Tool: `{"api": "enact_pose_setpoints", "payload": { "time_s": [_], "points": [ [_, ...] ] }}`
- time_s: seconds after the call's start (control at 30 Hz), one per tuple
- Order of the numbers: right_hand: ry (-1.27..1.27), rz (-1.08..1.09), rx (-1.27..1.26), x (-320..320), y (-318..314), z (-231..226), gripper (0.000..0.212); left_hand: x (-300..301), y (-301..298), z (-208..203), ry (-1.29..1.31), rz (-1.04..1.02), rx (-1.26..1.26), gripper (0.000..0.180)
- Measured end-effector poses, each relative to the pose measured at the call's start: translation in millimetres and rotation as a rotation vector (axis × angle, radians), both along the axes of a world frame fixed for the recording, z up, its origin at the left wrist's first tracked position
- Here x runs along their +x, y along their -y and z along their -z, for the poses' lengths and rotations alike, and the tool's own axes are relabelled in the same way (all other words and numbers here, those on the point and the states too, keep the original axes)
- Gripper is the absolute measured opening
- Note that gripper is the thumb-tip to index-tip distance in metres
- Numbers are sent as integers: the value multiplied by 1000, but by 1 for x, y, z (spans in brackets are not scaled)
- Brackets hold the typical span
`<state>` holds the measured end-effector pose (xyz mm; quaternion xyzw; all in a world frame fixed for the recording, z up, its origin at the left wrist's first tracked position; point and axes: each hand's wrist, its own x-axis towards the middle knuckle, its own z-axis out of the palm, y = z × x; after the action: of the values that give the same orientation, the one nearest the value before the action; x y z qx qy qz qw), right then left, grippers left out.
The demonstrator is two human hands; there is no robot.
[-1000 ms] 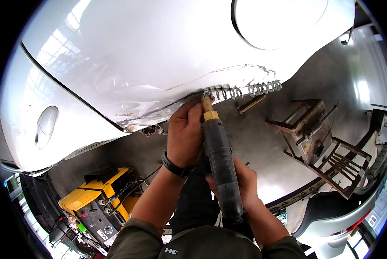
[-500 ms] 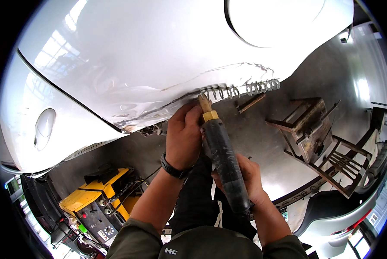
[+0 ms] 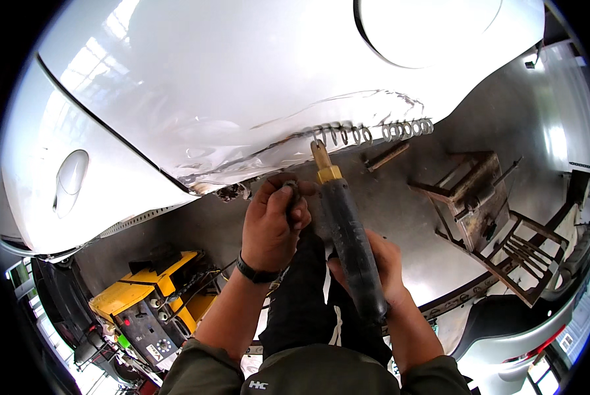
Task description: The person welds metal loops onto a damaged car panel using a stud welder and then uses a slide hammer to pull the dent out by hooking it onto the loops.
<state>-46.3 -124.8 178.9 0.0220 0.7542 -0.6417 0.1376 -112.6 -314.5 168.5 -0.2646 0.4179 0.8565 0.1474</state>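
Observation:
My right hand [image 3: 387, 266] grips a black spot welding gun [image 3: 351, 237] with a brass collar and a slim copper-coloured tip. That tip points up at the creased lower edge of a white car body panel [image 3: 242, 79], by the left end of a row of metal rings [image 3: 407, 130] standing along the crease. Just below the panel edge, my left hand [image 3: 268, 220] is closed, thumb against fingers, round a small dark metallic piece that the fingers mostly hide. A dark, scraped dent runs left from the rings.
A yellow and grey machine [image 3: 143, 303] with cables stands on the floor at lower left. To the right are a rusty metal stand [image 3: 476, 204] and a slatted frame [image 3: 522, 257]. A removed bumper [image 3: 525, 336] lies at lower right; a door handle [image 3: 72, 181] juts out at left.
My left hand has drawn down and away from the gun tip and panel, its fingers now curled. The gun stays near the rings, shifted slightly right in view.

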Motion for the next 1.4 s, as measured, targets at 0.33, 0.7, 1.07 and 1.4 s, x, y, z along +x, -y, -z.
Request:
{"api": "enact_pose_setpoints", "payload": {
  "time_s": [0.33,0.7,1.07,1.4],
  "points": [
    [28,-171,-79,36,-15,-17,34,-7,-1,10,-124,2,132,18],
    [210,-165,-151,42,-15,-16,36,-10,1,33,-204,64,430,19],
    [1172,463,-1204,28,-6,-19,31,-9,2,21,-106,120,314,25],
    [346,50,-364,28,9,5,31,-19,5,30,-569,353,-510,36]
  ]
}}
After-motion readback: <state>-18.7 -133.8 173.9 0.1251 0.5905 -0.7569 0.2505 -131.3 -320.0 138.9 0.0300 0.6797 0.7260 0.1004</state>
